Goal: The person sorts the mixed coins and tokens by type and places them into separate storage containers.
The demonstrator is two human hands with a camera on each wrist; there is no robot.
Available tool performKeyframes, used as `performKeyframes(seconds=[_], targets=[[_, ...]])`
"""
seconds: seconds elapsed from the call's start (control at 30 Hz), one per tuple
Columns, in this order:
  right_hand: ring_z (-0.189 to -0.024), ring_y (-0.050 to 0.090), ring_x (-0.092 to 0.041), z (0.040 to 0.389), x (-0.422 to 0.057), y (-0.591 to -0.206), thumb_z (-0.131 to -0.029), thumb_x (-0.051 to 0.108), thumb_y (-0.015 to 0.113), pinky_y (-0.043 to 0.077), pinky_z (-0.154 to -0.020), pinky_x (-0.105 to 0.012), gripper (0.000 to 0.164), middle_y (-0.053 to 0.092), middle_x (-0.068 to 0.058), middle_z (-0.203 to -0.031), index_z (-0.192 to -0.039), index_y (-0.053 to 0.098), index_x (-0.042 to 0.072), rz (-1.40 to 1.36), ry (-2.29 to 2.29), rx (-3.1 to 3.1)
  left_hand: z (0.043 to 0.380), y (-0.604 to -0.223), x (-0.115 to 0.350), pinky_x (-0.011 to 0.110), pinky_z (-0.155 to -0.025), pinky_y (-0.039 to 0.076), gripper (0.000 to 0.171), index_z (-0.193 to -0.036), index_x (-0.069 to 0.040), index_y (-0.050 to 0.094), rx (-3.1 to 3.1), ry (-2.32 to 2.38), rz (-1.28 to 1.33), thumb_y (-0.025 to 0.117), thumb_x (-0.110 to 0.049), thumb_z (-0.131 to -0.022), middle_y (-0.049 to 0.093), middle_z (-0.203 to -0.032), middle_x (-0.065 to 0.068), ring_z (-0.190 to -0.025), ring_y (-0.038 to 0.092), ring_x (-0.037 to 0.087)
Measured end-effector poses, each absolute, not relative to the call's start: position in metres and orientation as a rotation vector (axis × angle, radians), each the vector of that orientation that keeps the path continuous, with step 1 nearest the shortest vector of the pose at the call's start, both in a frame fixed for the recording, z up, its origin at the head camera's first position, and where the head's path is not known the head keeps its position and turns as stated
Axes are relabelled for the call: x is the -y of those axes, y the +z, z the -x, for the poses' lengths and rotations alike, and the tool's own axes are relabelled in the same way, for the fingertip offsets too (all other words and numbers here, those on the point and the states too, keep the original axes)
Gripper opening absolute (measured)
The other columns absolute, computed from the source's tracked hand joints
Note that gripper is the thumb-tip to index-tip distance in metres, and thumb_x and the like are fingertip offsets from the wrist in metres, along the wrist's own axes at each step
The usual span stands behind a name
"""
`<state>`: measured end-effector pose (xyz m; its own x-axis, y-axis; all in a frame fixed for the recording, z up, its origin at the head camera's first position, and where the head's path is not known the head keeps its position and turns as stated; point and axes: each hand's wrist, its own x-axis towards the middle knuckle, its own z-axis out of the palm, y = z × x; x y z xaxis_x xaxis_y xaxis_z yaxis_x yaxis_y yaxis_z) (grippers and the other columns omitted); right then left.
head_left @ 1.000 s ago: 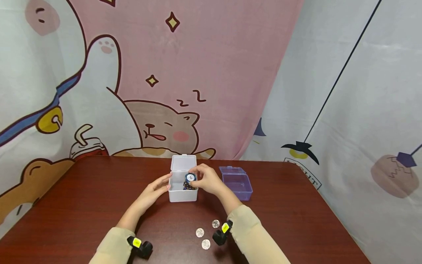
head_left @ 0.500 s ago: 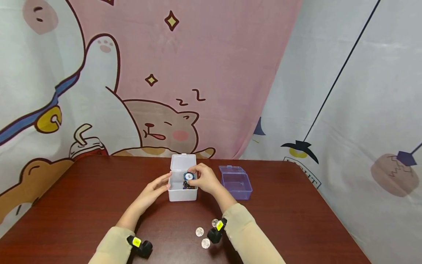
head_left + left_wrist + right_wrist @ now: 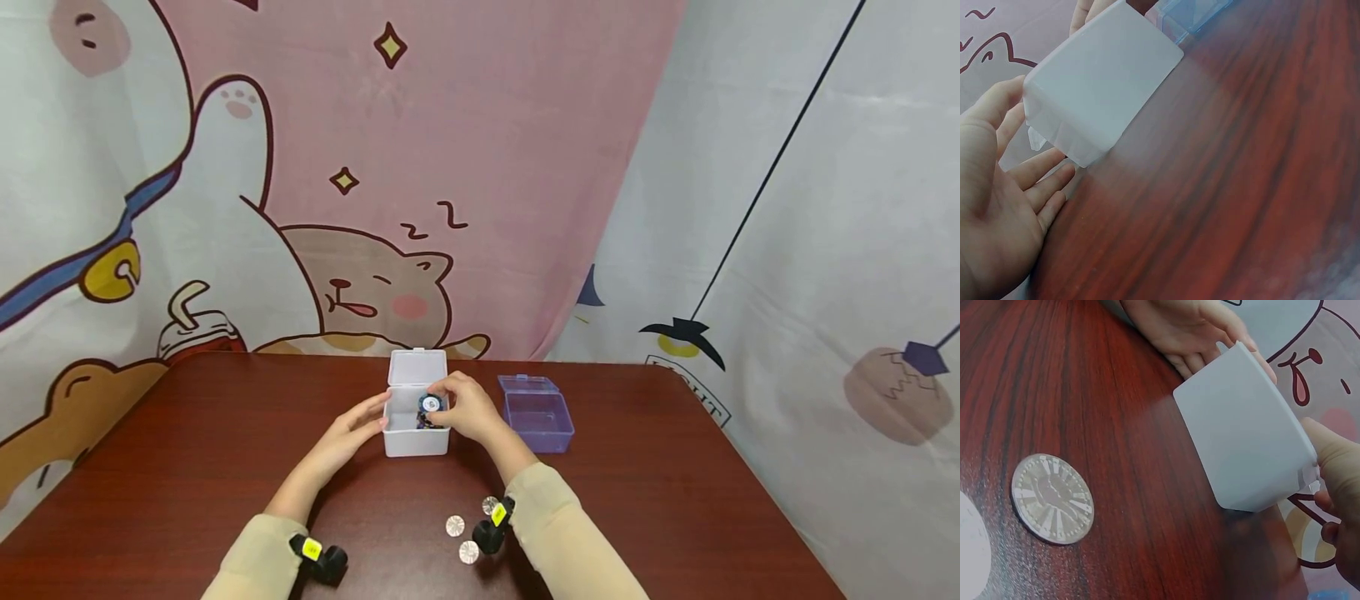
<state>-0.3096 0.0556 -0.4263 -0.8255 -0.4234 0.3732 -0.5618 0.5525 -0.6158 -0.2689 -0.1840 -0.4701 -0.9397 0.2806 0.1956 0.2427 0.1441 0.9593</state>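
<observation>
A small white plastic box [image 3: 416,444] stands on the table with its lid tipped back. My left hand [image 3: 348,433] touches its left side with extended fingers, and the left wrist view shows those fingers [image 3: 1047,181] beside the box wall. Over the box's right part, my right hand [image 3: 472,407] pinches a blue-and-white poker chip [image 3: 431,403], face toward me. Below that chip, several dark chips [image 3: 422,421] lie inside the box. In the right wrist view the box wall hides the chip.
Right of the white box stands a see-through purple box [image 3: 542,427], lid up. Three silvery coins lie nearer me: one coin [image 3: 454,526], a lower coin [image 3: 468,552] and a coin [image 3: 490,505] partly behind the right wrist camera. A printed cloth [image 3: 525,167] hangs behind the table.
My right forearm has shifted slightly left, its wrist camera now covering part of one coin. The pinched chip has moved very little, and my left hand stays at the box.
</observation>
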Motion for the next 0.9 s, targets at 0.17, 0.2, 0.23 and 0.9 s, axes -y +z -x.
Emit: performKeyframes(seconds=[0.17,0.2,0.23,0.9], targets=[[-0.079,0.050,-0.013,0.308,-0.057,-0.424,-0.072,0.019,0.084,0.043,-0.068,-0.026,0.039,0.058,-0.003,-0.091,-0.107,0.072,0.007,-0.839,1.069,2.646,0.268,-0.470,0.184,0.053,-0.102,0.033,0.049,-0.144,-0.009,0.043,-2.357,1.956,-0.498,0.056,-0.014,-0.097,0.044,-0.142,0.021,-0.129,0.041,0.036],[-0.079,0.050,-0.013,0.308,-0.057,-0.424,-0.072,0.020,0.084,0.042,-0.068,-0.026,0.040,0.058,-0.003,-0.091,-0.108,0.071,0.007,-0.842,1.057,2.649,0.268,-0.470,0.184,0.054,-0.102,0.032,0.049,-0.144,-0.009,0.043,-2.355,1.955,-0.499,0.056,-0.014,-0.097,0.044,-0.142,0.021,-0.129,0.041,0.036],[-0.078,0.050,-0.013,0.308,-0.058,-0.424,-0.072,0.021,0.084,0.042,-0.068,-0.026,0.040,0.058,-0.003,-0.091,-0.108,0.071,0.007,-0.848,1.048,2.649,0.268,-0.470,0.184,0.054,-0.102,0.032,0.049,-0.144,-0.009,0.043,-2.354,1.957,-0.500,0.056,-0.014,-0.097,0.044,-0.142,0.021,-0.129,0.041,0.036],[-0.092,0.059,-0.027,0.290,-0.084,-0.405,-0.079,0.020,0.079,0.048,-0.081,-0.040,0.036,0.062,-0.003,-0.106,-0.110,0.070,0.004,-0.912,1.201,2.513,0.269,-0.472,0.185,0.053,-0.102,0.033,0.049,-0.144,-0.006,0.043,-2.364,1.962,-0.537,0.056,-0.014,-0.097,0.044,-0.141,0.023,-0.128,0.043,0.038]])
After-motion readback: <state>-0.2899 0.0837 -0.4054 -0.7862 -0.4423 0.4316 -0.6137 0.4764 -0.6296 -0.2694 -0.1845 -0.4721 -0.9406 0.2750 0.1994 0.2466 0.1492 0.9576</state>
